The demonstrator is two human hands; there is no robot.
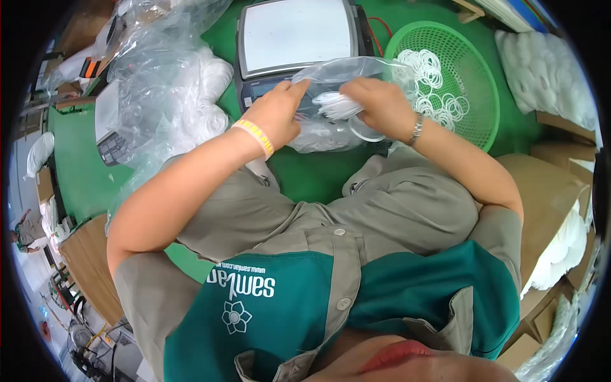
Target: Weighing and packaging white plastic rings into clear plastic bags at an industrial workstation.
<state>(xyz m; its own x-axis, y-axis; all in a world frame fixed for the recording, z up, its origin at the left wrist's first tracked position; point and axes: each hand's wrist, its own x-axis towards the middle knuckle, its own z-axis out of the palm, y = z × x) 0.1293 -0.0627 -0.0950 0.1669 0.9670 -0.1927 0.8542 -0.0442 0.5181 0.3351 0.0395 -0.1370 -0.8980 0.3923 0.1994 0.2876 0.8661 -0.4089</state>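
Note:
My right hand (385, 107) is closed around a bunch of thin white rings (337, 106), with one loose ring (365, 132) hanging below it. The bunch is at a clear plastic bag (318, 138); whether it is fully inside I cannot tell. My left hand (275, 116) grips the bag's left side, its fingertips partly hidden. Behind the bag stands a scale (296, 35) with a white platform, its front panel partly covered by the bag and my left hand. To the right, a green mesh basket (487, 95) holds more white rings (439, 105).
A large clear bag of white bundles (203, 83) lies at the left, beside a second scale (111, 127). A full bag of white bundles (541, 70) sits at the far right, near cardboard boxes (541, 197). A red cable (382, 28) runs behind the scale.

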